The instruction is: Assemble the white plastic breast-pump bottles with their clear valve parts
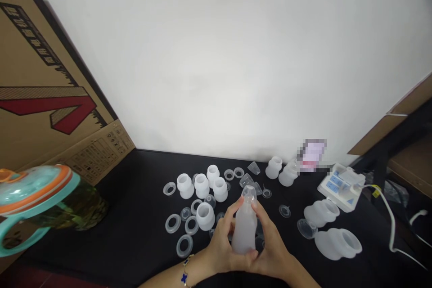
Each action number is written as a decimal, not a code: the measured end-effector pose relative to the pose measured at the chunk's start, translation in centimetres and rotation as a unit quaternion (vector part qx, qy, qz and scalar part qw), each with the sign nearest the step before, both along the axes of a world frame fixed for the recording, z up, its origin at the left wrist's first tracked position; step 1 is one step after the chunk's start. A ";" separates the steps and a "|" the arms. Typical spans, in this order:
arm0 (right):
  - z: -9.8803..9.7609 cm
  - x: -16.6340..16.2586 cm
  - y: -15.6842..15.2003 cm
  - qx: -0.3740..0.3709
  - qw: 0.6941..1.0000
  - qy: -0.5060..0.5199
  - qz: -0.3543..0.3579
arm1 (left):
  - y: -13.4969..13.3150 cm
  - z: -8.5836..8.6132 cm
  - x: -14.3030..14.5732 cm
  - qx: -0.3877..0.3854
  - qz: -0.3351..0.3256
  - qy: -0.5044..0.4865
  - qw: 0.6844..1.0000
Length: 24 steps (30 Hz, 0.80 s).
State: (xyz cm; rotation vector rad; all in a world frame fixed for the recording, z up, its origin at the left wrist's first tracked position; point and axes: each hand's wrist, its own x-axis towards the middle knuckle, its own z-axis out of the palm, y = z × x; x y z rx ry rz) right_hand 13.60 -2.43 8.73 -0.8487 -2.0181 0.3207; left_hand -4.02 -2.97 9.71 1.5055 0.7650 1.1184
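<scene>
Between my two hands stands a frosted white baby bottle, nearly upright, with a clear cap on its top. My left hand wraps the bottle's left side, its thumb low and a fingertip up by the cap. On the other side my right hand grips it, fingertip near the cap's lower edge. Left of my hands lie several short white bottles and several translucent rings. Clear caps lie just beyond the held bottle. Some small clear parts behind my hands are partly hidden.
Two larger white bottles lie at right, beside a clear disc. Past them are a white device and its cable. A teal-lidded jug and a cardboard box stand left. A white wall bounds the black table.
</scene>
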 end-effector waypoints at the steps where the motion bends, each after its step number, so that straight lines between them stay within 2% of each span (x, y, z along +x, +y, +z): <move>1: 0.1 0.0 0.0 -0.002 1.000 0.003 0.002 | 0.0 0.0 0.0 0.000 -0.001 -0.002 1.000; 18: 0.0 0.2 0.0 -0.039 0.998 0.032 0.034 | 0.1 0.0 -0.6 -0.025 -0.026 0.008 0.999; 24: 0.6 0.2 0.2 -0.028 0.998 0.034 0.035 | 0.1 -0.3 -0.6 -0.030 -0.020 0.015 0.999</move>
